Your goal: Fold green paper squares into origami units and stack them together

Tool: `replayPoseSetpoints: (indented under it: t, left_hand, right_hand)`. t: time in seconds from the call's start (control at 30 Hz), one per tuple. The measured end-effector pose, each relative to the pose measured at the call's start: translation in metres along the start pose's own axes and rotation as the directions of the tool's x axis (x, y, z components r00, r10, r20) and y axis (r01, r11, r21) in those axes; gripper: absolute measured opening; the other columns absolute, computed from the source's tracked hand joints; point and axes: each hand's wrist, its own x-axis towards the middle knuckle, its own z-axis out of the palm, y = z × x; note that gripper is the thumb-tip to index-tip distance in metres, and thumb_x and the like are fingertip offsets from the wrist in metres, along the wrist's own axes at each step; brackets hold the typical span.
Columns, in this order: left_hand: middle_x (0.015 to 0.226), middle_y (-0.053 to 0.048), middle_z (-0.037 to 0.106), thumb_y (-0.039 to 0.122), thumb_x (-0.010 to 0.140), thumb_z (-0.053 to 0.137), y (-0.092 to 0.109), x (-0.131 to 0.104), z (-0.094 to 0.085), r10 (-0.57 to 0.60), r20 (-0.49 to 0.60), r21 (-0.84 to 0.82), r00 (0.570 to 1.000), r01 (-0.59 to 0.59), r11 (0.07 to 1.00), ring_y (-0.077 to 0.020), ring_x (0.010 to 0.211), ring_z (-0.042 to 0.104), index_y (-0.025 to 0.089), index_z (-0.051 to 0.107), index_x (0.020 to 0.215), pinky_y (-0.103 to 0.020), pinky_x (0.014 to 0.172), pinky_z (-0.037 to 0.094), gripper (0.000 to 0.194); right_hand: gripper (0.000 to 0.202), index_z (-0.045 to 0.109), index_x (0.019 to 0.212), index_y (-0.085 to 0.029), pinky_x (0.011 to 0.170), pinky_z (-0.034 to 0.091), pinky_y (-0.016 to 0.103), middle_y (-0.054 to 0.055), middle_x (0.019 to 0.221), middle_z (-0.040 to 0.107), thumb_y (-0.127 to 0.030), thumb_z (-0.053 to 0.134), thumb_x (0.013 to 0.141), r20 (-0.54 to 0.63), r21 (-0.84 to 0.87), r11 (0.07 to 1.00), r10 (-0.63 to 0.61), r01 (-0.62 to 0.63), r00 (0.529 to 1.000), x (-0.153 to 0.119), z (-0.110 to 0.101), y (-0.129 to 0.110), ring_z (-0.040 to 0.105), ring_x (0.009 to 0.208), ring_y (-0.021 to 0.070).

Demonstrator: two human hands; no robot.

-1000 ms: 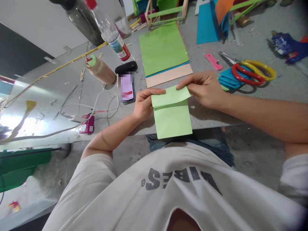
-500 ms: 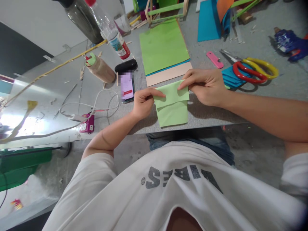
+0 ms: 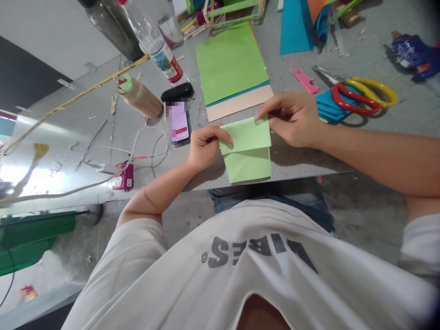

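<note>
Near the desk (image 3: 285, 165)'s front edge, I see light-green paper (image 3: 245, 160), thin, matte, folded into an overlapping flap. The left hand (image 3: 204, 146)'s fingers close on its left side; the right hand (image 3: 295, 120)'s pinch its upper right corner. Farther off, my feed shows flat stacked sheets (image 3: 232, 64) and metal scissors (image 3: 362, 110) with looped handles.

Single cam, head-worn, sits above & a bit back of the fingers (image 3: 225, 133), facing fwd & steeply down. Range: fairly nr; fingers fall approx. mid-frame, a touch above ctr. On near side of fingers, white shirt (image 3: 240, 243) fills btm of view, closest to lens; beyond fingers, tabletop (image 3: 280, 68) runs away twd top edge. Wide angle: also takes in floor (image 3: 350, 206), lower than fingers, L & R.
</note>
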Motion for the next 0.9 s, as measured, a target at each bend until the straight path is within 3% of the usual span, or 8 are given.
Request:
replayPoseSetpoints:
  t: [0.2,0.3,0.4,0.47,0.6,0.7,0.8,0.9]
  left_hand:
    - [0.084,-0.002,0.087,0.011,0.082,0.07,0.003,0.0,-0.002,0.02,0.051,-0.014,0.998,-0.019,1.0,-0.0181,0.077,0.078,0.03,0.097,0.079,-0.032,0.071,0.055,0.032]
    - [0.081,-0.002,0.084,0.013,0.083,0.071,0.005,0.0,-0.005,0.03,0.101,0.017,0.994,-0.032,0.999,-0.0164,0.069,0.073,0.03,0.098,0.081,-0.03,0.063,0.052,0.032]
    - [0.08,-0.004,0.08,0.019,0.087,0.081,0.008,0.0,-0.008,0.033,0.127,0.012,0.991,-0.035,0.999,-0.0161,0.067,0.07,0.028,0.096,0.081,-0.03,0.06,0.053,0.019]
    - [0.086,-0.004,0.08,0.027,0.089,0.094,0.007,-0.002,-0.006,-0.005,0.073,-0.004,0.997,0.006,1.0,-0.0178,0.073,0.074,0.027,0.095,0.089,-0.032,0.066,0.06,0.001]
    - [0.099,-0.003,0.08,0.055,0.09,0.111,-0.002,-0.01,0.002,-0.145,-0.064,-0.087,0.987,0.14,0.986,-0.0223,0.088,0.084,0.032,0.09,0.126,-0.035,0.077,0.069,0.047]
    - [0.091,-0.001,0.075,0.064,0.095,0.106,-0.009,-0.017,0.007,-0.161,-0.03,-0.08,0.987,0.158,0.984,-0.0205,0.079,0.082,0.033,0.088,0.135,-0.033,0.071,0.067,0.054]
    - [0.095,-0.002,0.081,0.055,0.098,0.102,-0.008,-0.019,0.007,-0.089,-0.035,-0.026,0.995,0.088,0.996,-0.0182,0.076,0.079,0.031,0.092,0.124,-0.033,0.071,0.066,0.036]
    - [0.103,-0.003,0.088,0.036,0.096,0.097,-0.005,-0.016,0.004,-0.007,-0.048,0.022,0.999,0.008,1.0,-0.0193,0.087,0.082,0.029,0.094,0.107,-0.034,0.079,0.067,0.013]
  right_hand:
    - [0.01,0.092,0.096,-0.03,0.069,0.057,0.037,0.004,0.093,0.082,-0.035,0.1,0.097,-0.017,-0.001,1.0,-0.022,0.022,1.0,0.004,-0.004,0.001,0.065,0.078,0.0186]
    - [0.012,0.094,0.093,-0.031,0.067,0.052,0.039,0.004,0.087,0.081,-0.041,0.098,0.1,-0.009,0.001,1.0,0.016,-0.016,1.0,0.005,-0.003,0.002,0.063,0.075,0.0196]
    - [0.023,0.092,0.086,-0.031,0.071,0.051,0.04,0.005,0.086,0.081,-0.049,0.097,0.1,0.021,-0.026,0.999,0.029,-0.029,0.999,0.007,-0.004,0.002,0.062,0.077,0.0204]
    - [0.026,0.09,0.083,-0.032,0.076,0.05,0.04,0.005,0.088,0.082,-0.05,0.095,0.101,0.019,-0.051,0.999,0.013,-0.012,1.0,0.008,-0.005,0.001,0.062,0.082,0.0207]
    - [0.024,0.088,0.081,-0.033,0.083,0.05,0.041,0.003,0.091,0.082,-0.042,0.094,0.103,-0.002,-0.076,0.994,-0.084,0.084,0.996,0.009,-0.007,0.0,0.063,0.087,0.0211]
    - [0.021,0.089,0.083,-0.034,0.083,0.049,0.041,0.003,0.091,0.08,-0.035,0.092,0.104,-0.001,-0.074,0.991,-0.113,0.113,0.994,0.008,-0.007,0.0,0.061,0.085,0.0202]
    - [0.02,0.088,0.083,-0.033,0.08,0.05,0.041,0.004,0.09,0.08,-0.034,0.09,0.103,0.005,-0.096,0.99,-0.101,0.101,0.995,0.007,-0.007,0.0,0.061,0.084,0.021]
    - [0.023,0.087,0.08,-0.035,0.08,0.054,0.043,0.005,0.09,0.079,-0.039,0.092,0.102,-0.015,-0.122,0.992,-0.04,0.038,0.999,0.007,-0.006,-0.002,0.064,0.086,0.0248]
